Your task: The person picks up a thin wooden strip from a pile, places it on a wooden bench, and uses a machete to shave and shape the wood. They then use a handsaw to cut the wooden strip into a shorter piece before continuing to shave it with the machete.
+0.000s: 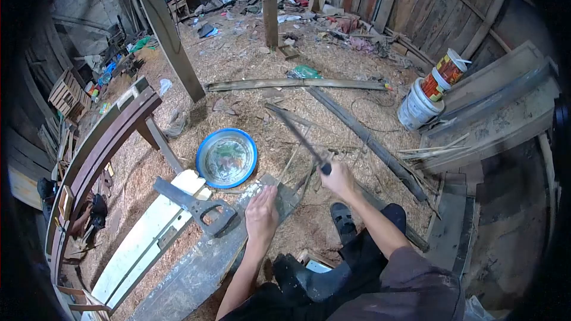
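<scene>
My right hand (339, 179) is wrapped round the black handle of a machete, whose long dark blade (295, 132) points up and away to the left. The blade is raised, apart from my left hand. My left hand (262, 215) rests at the end of a worn plank (196, 273), fingers together. A thin wooden strip (289, 165) runs out from its fingertips; the grip on it is partly hidden. Left of that hand, a handsaw (205, 211) with a grey handle lies across the plank and a white board. Just beyond stands a blue-rimmed basin (226, 157) with liquid in it.
A curved wooden frame (98, 160) stands at the left beside the white-painted board (143, 244). Long beams (369, 137) lie on the shaving-covered floor ahead. Stacked buckets (420, 104) stand at the right by leaning planks (488, 107). Wooden posts (269, 6) rise farther back.
</scene>
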{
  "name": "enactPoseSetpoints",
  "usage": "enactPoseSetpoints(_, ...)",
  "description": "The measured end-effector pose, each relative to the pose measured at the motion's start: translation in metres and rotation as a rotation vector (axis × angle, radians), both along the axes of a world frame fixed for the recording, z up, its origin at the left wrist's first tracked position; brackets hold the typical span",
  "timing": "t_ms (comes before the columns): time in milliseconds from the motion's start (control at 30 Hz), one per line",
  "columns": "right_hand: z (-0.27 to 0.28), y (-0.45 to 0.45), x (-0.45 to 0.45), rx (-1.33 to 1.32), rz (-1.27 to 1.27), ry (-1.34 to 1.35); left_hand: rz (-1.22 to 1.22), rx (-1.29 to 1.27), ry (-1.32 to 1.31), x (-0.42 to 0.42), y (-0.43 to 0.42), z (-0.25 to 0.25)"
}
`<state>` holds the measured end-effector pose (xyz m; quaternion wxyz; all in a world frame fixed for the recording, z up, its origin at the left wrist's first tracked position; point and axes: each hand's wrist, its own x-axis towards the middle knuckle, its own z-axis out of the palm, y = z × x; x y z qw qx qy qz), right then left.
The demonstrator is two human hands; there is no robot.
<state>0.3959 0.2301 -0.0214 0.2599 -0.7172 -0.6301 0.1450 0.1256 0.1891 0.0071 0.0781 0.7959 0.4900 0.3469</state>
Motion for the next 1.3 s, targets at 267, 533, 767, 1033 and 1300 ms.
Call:
enactPoseSetpoints(267, -0.012, -0.002, 0.007, -0.067, 0.089, -0.041, -0.019, -0.02, -0.015, -0.002, -0.007, 0.001)
enactPoseSetpoints(533, -0.016, -0.016, 0.001, 0.041, 0.165, -0.16, -0.01, 0.007, -0.009, -0.001, -0.001, -0.004)
enactPoseSetpoints(767, -0.016, -0.012, -0.018, -0.164, -0.046, 0.015, 0.023, 0.015, -0.012, 0.001, -0.003, -0.003)
enactPoseSetpoints(1033, -0.037, -0.002, 0.0, -0.002, -0.082, 0.028, 0.011, 0.01, -0.014, 0.0, -0.004, -0.003)
enactPoseSetpoints(1300, -0.025, -0.018, -0.005, -0.069, 0.011, 0.004, -0.008, -0.009, -0.005, -0.001, -0.001, 0.005)
